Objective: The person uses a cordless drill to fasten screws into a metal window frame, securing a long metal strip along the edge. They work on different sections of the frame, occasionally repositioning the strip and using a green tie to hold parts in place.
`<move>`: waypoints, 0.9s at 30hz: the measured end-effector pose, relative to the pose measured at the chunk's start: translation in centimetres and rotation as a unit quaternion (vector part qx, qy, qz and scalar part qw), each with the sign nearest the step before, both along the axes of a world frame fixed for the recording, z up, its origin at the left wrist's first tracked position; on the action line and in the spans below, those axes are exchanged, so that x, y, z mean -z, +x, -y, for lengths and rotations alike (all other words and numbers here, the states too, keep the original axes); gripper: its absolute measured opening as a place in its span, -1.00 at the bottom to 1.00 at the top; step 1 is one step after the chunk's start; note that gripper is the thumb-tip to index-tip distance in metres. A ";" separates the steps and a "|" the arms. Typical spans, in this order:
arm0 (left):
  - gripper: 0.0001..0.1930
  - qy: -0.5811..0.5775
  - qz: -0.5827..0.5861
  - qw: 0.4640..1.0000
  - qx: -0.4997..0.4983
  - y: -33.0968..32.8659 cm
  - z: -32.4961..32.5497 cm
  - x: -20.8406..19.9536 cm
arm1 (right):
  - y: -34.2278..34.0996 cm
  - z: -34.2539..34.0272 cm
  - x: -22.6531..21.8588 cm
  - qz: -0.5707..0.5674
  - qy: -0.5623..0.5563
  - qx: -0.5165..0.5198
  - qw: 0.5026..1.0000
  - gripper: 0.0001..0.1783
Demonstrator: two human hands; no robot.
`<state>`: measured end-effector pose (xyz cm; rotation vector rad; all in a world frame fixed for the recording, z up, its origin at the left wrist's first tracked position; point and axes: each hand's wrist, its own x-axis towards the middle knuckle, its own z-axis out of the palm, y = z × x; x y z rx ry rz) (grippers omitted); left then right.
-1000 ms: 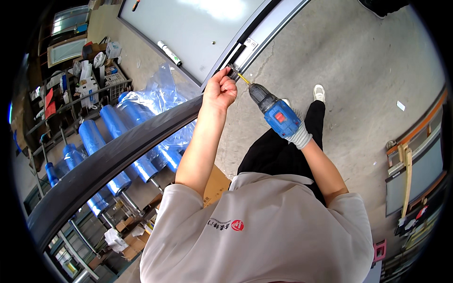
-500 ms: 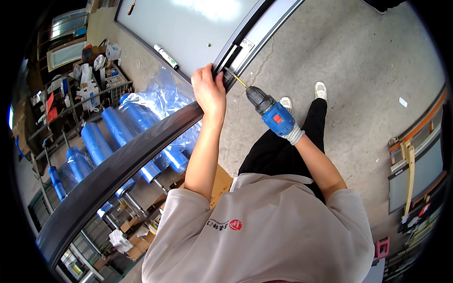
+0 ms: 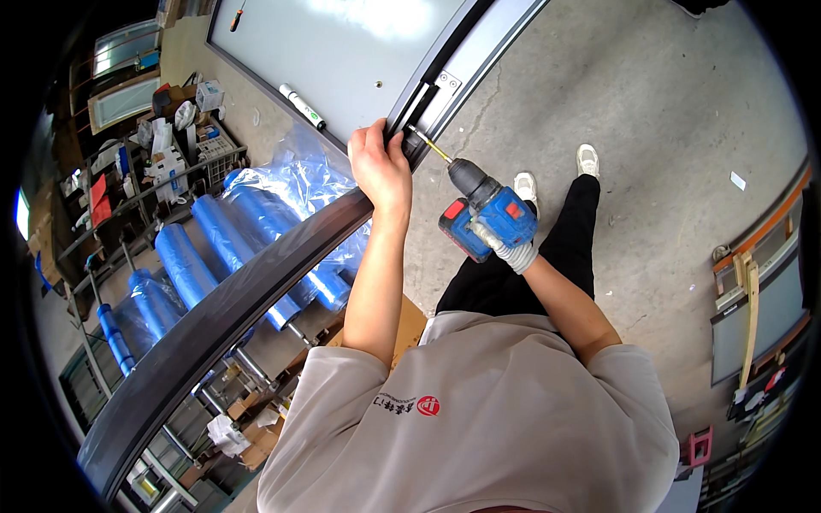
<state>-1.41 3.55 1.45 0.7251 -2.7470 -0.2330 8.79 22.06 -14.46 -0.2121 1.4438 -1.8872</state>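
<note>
My left hand (image 3: pixel 380 167) is closed over the edge of a dark metal frame (image 3: pixel 244 282), its thumb and fingers bunched near a slot. In my right hand (image 3: pixel 505 248), which wears a pale glove, is a blue and black cordless drill (image 3: pixel 506 214) with a red-marked battery. Its long yellowish bit (image 3: pixel 432 145) points up and left, the tip at the frame edge beside my left thumb. Whether a screw sits at the tip is too small to tell. Just beyond is a silver plate (image 3: pixel 447 83) with screws. A grey panel (image 3: pixel 342 51) adjoins the frame.
A white marker (image 3: pixel 301 106) and an orange-handled screwdriver (image 3: pixel 237 19) lie on the panel. Several blue-wrapped cylinders (image 3: pixel 186 263) and clear plastic film (image 3: pixel 299 175) are at left, near a cluttered rack (image 3: pixel 128 209). Boards and frames (image 3: pixel 748 316) lean at far right.
The drill has rolled in my right hand's grip, so its battery now shows on the left. The bit tip stays by the frame edge, and my left hand has hardly moved.
</note>
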 end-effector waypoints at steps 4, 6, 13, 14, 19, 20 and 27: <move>-0.75 -0.003 0.003 1.000 -0.006 0.0 0.0 0.1 | -0.6 -0.2 -1.6 -0.101 0.051 -0.019 0.993 -0.58; -0.76 -0.008 -0.002 1.000 -0.001 0.0 -0.1 0.0 | -0.5 0.1 -2.5 -0.027 0.016 -0.008 0.999 -0.59; -0.75 -0.010 0.000 1.000 -0.004 0.0 -0.2 0.0 | -0.1 0.1 -1.8 -0.034 0.016 -0.017 0.999 -0.57; -0.75 -0.012 0.002 1.000 -0.004 0.0 -0.2 0.0 | 0.1 0.2 -1.0 -0.020 0.010 -0.013 1.000 -0.56; -0.75 -0.015 0.003 1.000 -0.007 0.2 0.0 0.2 | -2.0 0.1 -2.2 0.436 -0.295 0.061 0.848 -0.52; -0.75 -0.015 0.003 1.000 -0.006 0.3 0.0 0.2 | -2.5 0.3 -3.4 0.403 -0.232 0.075 0.882 -0.55; -0.74 -0.006 -0.027 1.000 0.006 0.3 0.0 0.8 | -1.1 0.8 -2.2 0.265 -0.083 0.068 0.958 -0.70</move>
